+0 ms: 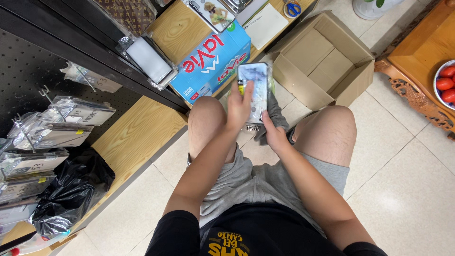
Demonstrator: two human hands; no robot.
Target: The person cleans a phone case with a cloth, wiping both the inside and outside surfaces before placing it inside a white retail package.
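Tiled floor (403,189), open cardboard box (322,61) ahead — right hand (275,135) grips the phone (255,90) from below, left hand (239,106) presses fingers on its screen, maybe pinching something yellow — one slip drops it.

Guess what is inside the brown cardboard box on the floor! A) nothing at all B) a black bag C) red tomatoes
A: the open cardboard box shows only its bare bottom flaps; the red round fruits sit in a bowl at the right, and the black bag lies at the left.
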